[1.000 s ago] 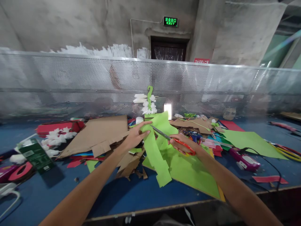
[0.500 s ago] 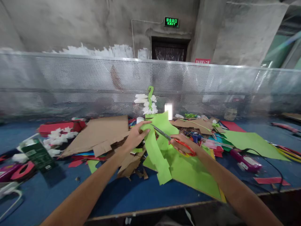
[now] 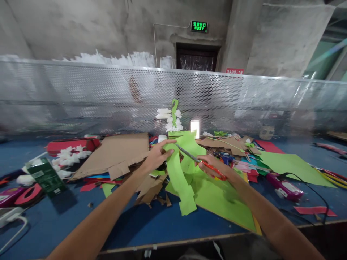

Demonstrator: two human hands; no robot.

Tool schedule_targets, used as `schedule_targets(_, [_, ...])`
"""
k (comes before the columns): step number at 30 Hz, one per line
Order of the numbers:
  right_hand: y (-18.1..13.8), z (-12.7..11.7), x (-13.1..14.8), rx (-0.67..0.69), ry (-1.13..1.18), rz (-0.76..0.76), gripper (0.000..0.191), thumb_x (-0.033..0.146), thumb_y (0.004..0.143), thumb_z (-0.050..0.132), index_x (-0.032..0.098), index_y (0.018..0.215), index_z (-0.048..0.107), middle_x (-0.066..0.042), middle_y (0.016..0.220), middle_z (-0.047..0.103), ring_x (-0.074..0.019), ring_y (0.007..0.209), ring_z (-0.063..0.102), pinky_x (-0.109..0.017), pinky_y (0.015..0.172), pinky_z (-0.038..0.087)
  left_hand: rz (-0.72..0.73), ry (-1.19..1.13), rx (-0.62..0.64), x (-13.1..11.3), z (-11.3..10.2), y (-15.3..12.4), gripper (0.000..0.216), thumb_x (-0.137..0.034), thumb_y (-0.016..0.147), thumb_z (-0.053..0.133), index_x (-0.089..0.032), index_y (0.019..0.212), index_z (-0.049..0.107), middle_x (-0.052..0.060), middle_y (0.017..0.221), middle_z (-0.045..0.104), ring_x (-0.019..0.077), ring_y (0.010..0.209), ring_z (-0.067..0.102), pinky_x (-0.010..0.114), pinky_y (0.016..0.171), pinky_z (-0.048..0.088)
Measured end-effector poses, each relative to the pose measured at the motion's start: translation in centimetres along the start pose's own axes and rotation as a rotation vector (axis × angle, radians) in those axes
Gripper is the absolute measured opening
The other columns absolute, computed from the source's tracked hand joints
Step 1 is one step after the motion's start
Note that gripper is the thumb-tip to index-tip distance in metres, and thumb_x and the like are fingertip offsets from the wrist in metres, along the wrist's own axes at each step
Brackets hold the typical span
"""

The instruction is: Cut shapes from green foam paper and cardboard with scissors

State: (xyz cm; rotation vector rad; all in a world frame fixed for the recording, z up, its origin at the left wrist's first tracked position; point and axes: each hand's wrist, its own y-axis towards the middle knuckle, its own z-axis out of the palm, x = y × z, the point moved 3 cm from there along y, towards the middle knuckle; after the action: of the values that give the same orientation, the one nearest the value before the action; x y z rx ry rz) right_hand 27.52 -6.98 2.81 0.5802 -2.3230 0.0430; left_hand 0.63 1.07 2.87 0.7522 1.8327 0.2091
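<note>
My left hand [image 3: 155,157] pinches the upper part of a light green paper sheet [image 3: 180,173] and holds it lifted above the blue table [image 3: 141,224]. A long strip of that paper hangs down toward the table. My right hand [image 3: 214,167] grips red-handled scissors [image 3: 199,160]; their metal blades point up and left into the green paper near my left fingers. More green paper [image 3: 225,202] lies flat beneath my right forearm.
Brown cardboard pieces [image 3: 116,155] lie at left, with a green box [image 3: 46,177] and white paper flowers [image 3: 67,155]. A purple glue gun [image 3: 284,186] with a black cord sits at right. A perforated metal screen [image 3: 108,97] runs behind the table.
The hanging green strip has shifted slightly and hangs a little lower. Both hands and the scissors stay in nearly the same place.
</note>
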Motion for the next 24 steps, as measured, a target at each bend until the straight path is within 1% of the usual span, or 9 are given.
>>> schedule_targets(3, [0.2,0.0,-0.3,0.019,-0.008,-0.021,0.06,0.078,0.095,0.047,0.02,0.092,0.058,0.001,0.066,0.051,-0.0115,0.048,0.044,-0.024,0.043,0.034,0.004,-0.012,0.017,0.2,0.1,0.0,0.051,-0.044,0.093,0.072,-0.021,0.139,0.066,-0.002,0.064,0.059,0.0154,0.052,0.054,0.026,0.051,0.042])
schedule_targets(5, [0.2,0.0,-0.2,0.022,-0.005,-0.028,0.061,0.081,0.094,0.047,0.02,0.09,0.057,0.001,0.065,0.049,-0.0116,0.048,0.043,-0.025,0.044,0.033,0.014,-0.025,0.022,0.3,0.2,0.1,0.05,-0.044,0.094,0.072,-0.021,0.138,0.066,-0.001,0.066,0.061,0.0163,0.054,0.056,0.027,0.051,0.043])
schedule_targets(9, [0.0,-0.3,0.2,-0.009,-0.045,-0.054,0.063,0.083,0.094,0.045,0.021,0.084,0.055,0.0,0.066,0.049,-0.013,0.052,0.042,-0.028,0.048,0.033,0.004,-0.022,0.036,0.4,0.2,0.2,0.05,-0.044,0.094,0.071,-0.023,0.139,0.065,0.001,0.07,0.064,0.0178,0.057,0.06,0.028,0.052,0.046])
schedule_targets(12, [0.1,-0.7,0.3,-0.03,-0.116,-0.088,0.064,0.081,0.097,0.041,0.021,0.078,0.055,-0.002,0.065,0.051,-0.0148,0.055,0.044,-0.03,0.051,0.035,-0.005,-0.01,0.049,0.2,0.1,0.1,0.051,-0.044,0.094,0.071,-0.023,0.14,0.065,0.001,0.07,0.064,0.0179,0.056,0.06,0.028,0.053,0.046])
schedule_targets(15, [0.2,-0.9,0.1,-0.034,-0.18,-0.136,0.063,0.076,0.099,0.039,0.02,0.084,0.062,-0.006,0.074,0.059,-0.0182,0.063,0.051,-0.032,0.059,0.041,-0.011,-0.005,0.063,0.0,0.0,0.0,0.051,-0.045,0.094,0.071,-0.023,0.14,0.065,0.001,0.068,0.063,0.018,0.055,0.059,0.028,0.052,0.045])
schedule_targets(17, [0.4,-1.0,-0.3,-0.028,-0.199,-0.15,0.063,0.075,0.1,0.038,0.019,0.089,0.065,-0.008,0.078,0.063,-0.0196,0.066,0.054,-0.033,0.063,0.043,-0.013,-0.015,0.081,0.0,0.0,0.0,0.052,-0.045,0.094,0.071,-0.023,0.14,0.064,0.001,0.068,0.064,0.0184,0.056,0.06,0.029,0.052,0.045])
schedule_targets(19, [0.5,-0.9,-0.6,-0.025,-0.2,-0.147,0.066,0.078,0.099,0.037,0.019,0.09,0.065,-0.007,0.077,0.062,-0.0192,0.065,0.052,-0.033,0.061,0.041,-0.018,-0.031,0.098,0.1,-0.1,0.1,0.053,-0.045,0.094,0.071,-0.023,0.141,0.063,0.001,0.07,0.064,0.0184,0.057,0.06,0.029,0.052,0.045])
schedule_targets(24, [0.8,-0.5,-1.0,-0.014,-0.186,-0.176,0.068,0.083,0.097,0.035,0.02,0.085,0.059,-0.002,0.069,0.054,-0.016,0.059,0.045,-0.031,0.056,0.035,-0.017,-0.028,0.105,0.2,-0.2,0.2,0.052,-0.044,0.094,0.071,-0.023,0.141,0.063,0.0,0.069,0.061,0.0159,0.056,0.057,0.026,0.052,0.043])
